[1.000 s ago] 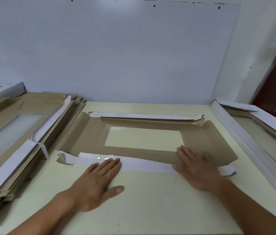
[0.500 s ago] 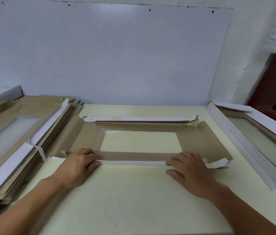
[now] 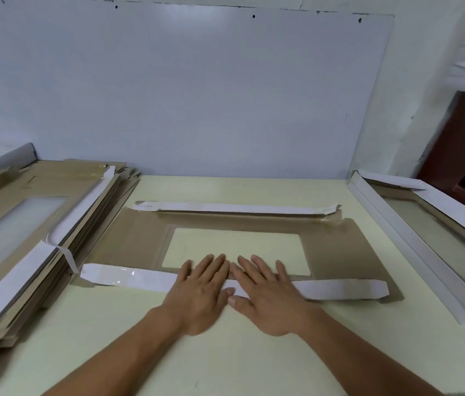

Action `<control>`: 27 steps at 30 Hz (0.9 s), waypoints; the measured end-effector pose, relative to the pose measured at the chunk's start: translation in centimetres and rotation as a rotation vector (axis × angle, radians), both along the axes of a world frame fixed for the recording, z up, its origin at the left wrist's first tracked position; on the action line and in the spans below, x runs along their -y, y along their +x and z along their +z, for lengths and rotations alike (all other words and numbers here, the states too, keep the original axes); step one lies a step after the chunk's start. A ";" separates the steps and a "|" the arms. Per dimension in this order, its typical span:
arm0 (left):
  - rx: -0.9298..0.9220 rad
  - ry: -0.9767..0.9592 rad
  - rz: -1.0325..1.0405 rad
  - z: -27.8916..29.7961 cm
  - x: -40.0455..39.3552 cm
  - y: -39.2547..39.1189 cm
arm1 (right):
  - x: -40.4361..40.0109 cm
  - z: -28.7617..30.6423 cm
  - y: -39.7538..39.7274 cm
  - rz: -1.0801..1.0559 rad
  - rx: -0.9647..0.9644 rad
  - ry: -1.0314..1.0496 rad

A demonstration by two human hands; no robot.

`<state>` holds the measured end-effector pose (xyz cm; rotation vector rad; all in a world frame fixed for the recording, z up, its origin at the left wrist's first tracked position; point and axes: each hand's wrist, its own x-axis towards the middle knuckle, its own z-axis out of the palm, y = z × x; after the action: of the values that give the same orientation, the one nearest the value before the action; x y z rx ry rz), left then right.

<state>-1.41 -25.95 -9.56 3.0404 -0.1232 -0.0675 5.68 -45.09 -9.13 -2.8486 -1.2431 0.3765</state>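
A flat brown cardboard box blank point(image 3: 339, 247) with a rectangular clear window point(image 3: 237, 247) lies on the pale yellow table point(image 3: 225, 352). Its near white flap point(image 3: 139, 278) is folded flat over the brown card, and its far white flap point(image 3: 239, 207) is folded too. My left hand point(image 3: 199, 292) and my right hand point(image 3: 268, 292) lie side by side at the middle of the near flap. Both press it down with straight fingers that reach onto the window's near edge.
A tall stack of the same flat blanks point(image 3: 25, 238) fills the left side of the table. A folded white-edged window box point(image 3: 431, 241) lies at the right. A grey board point(image 3: 182, 90) stands against the wall behind. A dark red shelf point(image 3: 459, 144) holds white sheets at far right.
Both hands moved inward from the ends of the near flap and now meet at its middle. The flap, standing on edge half a second ago, now lies flat on the card.
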 end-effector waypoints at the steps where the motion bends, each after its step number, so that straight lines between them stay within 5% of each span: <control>1: -0.032 0.016 0.012 -0.1 -0.5 0.0 | 0.8 -0.1 0.5 -0.020 0.002 -0.022; 7: -0.134 0.064 0.239 1.0 -8.5 -2.0 | 9.2 0.7 4.3 -0.254 -0.004 -0.111; 11: -0.109 0.114 0.279 1.1 -10.6 -2.7 | 13.3 1.8 5.3 -0.180 0.052 -0.091; 16: 0.155 0.173 0.290 2.6 -6.0 -3.8 | 13.3 4.9 4.3 -0.174 0.163 -0.116; 22: 0.392 -0.147 -0.240 4.8 3.3 -7.4 | 7.1 4.6 0.9 -0.061 -0.192 0.134; 25: 0.409 -0.003 -0.509 4.4 7.6 -8.4 | 2.5 4.4 -0.4 -0.092 -0.296 0.260; 27: 0.317 0.166 -0.441 4.6 9.3 -8.5 | -0.3 4.4 -1.5 -0.194 -0.627 0.466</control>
<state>-9.95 -35.26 -4.94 3.0957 -0.8469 0.3909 4.16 -44.76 -4.76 -2.1739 -0.7925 0.7731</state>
